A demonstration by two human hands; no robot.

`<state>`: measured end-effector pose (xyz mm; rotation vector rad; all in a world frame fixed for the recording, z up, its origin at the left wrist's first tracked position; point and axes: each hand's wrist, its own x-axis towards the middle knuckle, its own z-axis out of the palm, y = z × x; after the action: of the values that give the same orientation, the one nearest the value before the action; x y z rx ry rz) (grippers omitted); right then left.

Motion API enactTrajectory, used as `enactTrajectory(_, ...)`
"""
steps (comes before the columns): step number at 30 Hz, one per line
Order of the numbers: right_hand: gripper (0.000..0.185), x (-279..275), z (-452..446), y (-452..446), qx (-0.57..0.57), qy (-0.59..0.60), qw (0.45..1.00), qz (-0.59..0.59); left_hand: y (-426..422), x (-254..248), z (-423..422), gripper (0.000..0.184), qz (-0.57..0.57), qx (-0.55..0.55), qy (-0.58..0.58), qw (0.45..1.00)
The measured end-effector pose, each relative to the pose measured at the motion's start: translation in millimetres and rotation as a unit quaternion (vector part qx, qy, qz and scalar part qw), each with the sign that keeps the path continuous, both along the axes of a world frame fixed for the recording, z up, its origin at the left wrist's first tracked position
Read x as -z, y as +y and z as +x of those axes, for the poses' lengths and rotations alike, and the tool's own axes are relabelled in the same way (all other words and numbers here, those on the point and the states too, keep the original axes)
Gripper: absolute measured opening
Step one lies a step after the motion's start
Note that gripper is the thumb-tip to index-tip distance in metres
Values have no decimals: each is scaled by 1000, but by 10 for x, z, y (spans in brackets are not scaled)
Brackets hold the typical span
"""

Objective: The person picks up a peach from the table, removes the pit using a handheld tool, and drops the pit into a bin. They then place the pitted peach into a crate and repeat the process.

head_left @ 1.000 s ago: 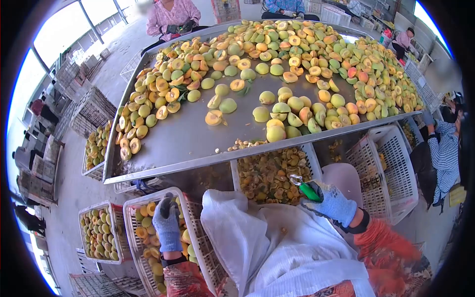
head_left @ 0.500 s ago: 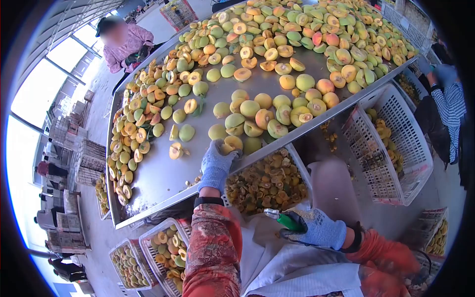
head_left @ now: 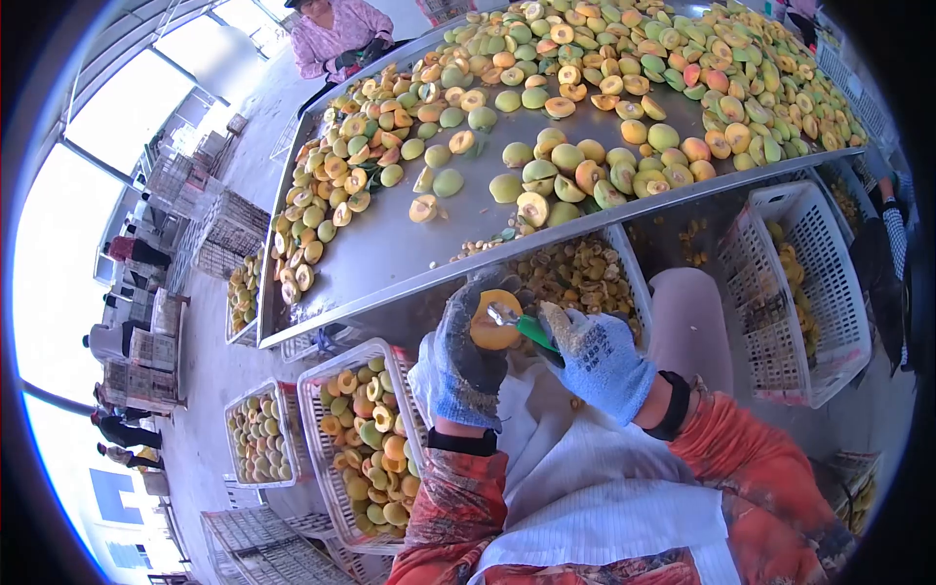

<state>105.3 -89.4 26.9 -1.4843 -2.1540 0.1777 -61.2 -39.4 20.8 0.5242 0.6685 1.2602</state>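
Note:
My left hand, in a blue knitted work glove with a dark palm, is wrapped round a peach half, its orange cut face turned up and to the right. In my gloved right hand is a pitting spoon with a green handle. The spoon's metal tip touches the cut face near its middle. Both hands are over my lap, just in front of the metal table. Many whole and halved peaches lie on that table, and a crate of scraps and pits stands below its edge.
To the left on the floor stand crates of peach halves and whole-looking peaches. A white crate stands at right. Across the table is a person in a pink top; another person's checked sleeve shows at right.
My left hand has come back from the table edge with a peach half. My right hand has risen and brought the pitting spoon to it. The view has shifted left and down.

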Motion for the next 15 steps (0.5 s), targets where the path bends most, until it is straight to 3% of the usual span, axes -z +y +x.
enactTrajectory(1,47,13,-29,-8,-4,-2,1000,4,-53,-53,-12,38,4,-4,-2,1000)
enactTrajectory(2,48,46,-48,-19,3,-30,999,12,-116,-109,-23,34,102,-8,163,981)
enactTrajectory(3,49,71,-69,-43,9,-57,998,17,-187,-148,-38,32,193,-11,324,926)
enactTrajectory(4,49,81,-95,-81,5,-57,998,16,-254,-155,-58,31,274,-13,474,836)
enactTrajectory(5,49,88,-116,-110,4,-99,994,38,-308,-136,-71,31,271,-15,475,837)
enactTrajectory(6,49,95,-130,-132,3,-141,988,61,-358,-114,-76,33,241,-30,422,874)
enactTrajectory(8,47,157,-140,-141,-2,-131,991,24,-404,-121,-117,36,210,-44,366,906)
enactTrajectory(9,46,160,-144,-127,-4,-121,993,-9,-385,-163,-158,41,106,-22,178,978)
enactTrajectory(10,46,140,-138,-117,-5,-122,992,-8,-377,-189,-192,47,-4,1,-21,1000)
enactTrajectory(12,42,61,-115,-118,-21,125,978,-166,-375,-117,-245,51,-5,4,9,1000)
enactTrajectory(14,41,83,-84,-183,-29,194,957,-215,-345,34,-369,55,-7,9,40,999)
enactTrajectory(15,40,93,-69,-207,-36,264,928,-260,-302,130,-486,52,172,24,472,864)
